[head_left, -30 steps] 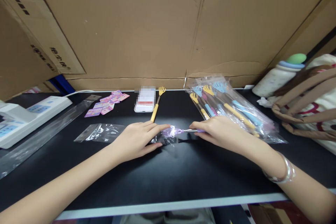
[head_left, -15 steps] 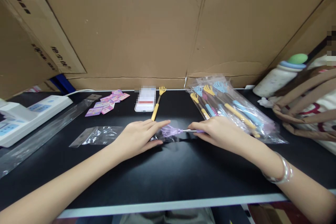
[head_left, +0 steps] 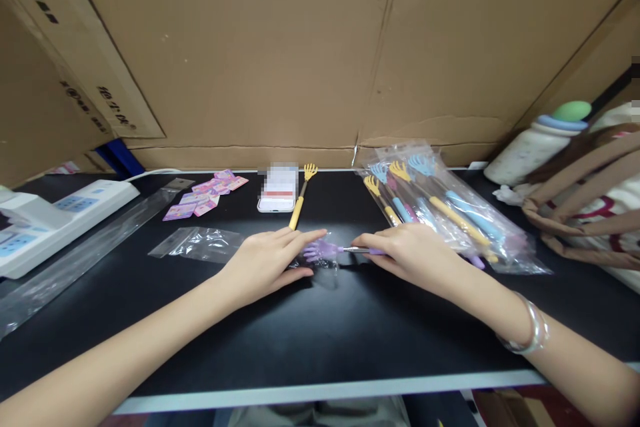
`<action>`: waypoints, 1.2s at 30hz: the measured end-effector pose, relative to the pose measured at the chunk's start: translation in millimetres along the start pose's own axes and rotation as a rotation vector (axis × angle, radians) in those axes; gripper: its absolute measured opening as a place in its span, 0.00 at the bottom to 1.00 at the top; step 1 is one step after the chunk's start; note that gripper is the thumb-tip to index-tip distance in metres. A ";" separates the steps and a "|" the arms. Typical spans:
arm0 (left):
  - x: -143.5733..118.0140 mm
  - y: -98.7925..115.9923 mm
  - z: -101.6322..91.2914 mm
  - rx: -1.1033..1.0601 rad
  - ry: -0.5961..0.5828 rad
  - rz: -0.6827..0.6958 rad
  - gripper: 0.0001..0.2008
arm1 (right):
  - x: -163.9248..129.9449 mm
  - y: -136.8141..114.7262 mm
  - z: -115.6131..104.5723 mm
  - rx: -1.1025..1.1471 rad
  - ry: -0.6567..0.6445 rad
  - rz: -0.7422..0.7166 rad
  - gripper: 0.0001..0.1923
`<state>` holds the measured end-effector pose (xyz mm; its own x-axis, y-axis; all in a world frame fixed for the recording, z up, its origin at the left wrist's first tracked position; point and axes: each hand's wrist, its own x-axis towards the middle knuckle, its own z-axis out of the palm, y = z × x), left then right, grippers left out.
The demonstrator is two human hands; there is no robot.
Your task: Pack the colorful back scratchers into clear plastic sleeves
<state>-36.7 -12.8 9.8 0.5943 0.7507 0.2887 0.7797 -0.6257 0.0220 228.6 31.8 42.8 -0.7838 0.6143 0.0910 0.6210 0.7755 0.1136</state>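
Near the middle of the black table [head_left: 320,340], the left hand [head_left: 265,260] lies flat with fingers spread on a clear plastic sleeve [head_left: 200,243], while the right hand [head_left: 410,250] pinches the shaft of a purple back scratcher [head_left: 325,251] lying between them. Farther right lies a bag of scratchers [head_left: 440,207]; at the far middle, a yellow scratcher [head_left: 301,188] lies beside a phone [head_left: 277,190].

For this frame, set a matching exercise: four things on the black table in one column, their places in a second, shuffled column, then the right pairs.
Things
1. small purple hand-shaped back scratcher
2. single yellow hand-shaped back scratcher
3. clear plastic bag of yellow and blue scratchers
4. white power strip

Places
A. at the table's far left edge
B. beside the white phone, near the cardboard wall
C. between the left hand and right hand
D. right of centre, behind the right hand

Pairs: 1-C, 2-B, 3-D, 4-A
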 end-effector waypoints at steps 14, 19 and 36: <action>-1.5 -3.3 -0.1 -0.017 -0.037 -0.012 0.29 | -1.2 -0.9 -0.2 0.067 0.028 0.001 0.11; -1.6 -3.5 0.1 -0.010 -0.020 -0.057 0.26 | -2.1 -1.7 -0.8 0.120 0.023 -0.003 0.10; -1.2 -0.3 1.4 0.006 -0.011 -0.037 0.22 | 0.5 -6.2 7.2 0.146 -0.025 -0.060 0.11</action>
<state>-37.4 -13.2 8.1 0.5669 0.7759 0.2768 0.8026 -0.5959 0.0266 224.4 28.3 35.0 -0.8206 0.5680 0.0631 0.5676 0.8229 -0.0267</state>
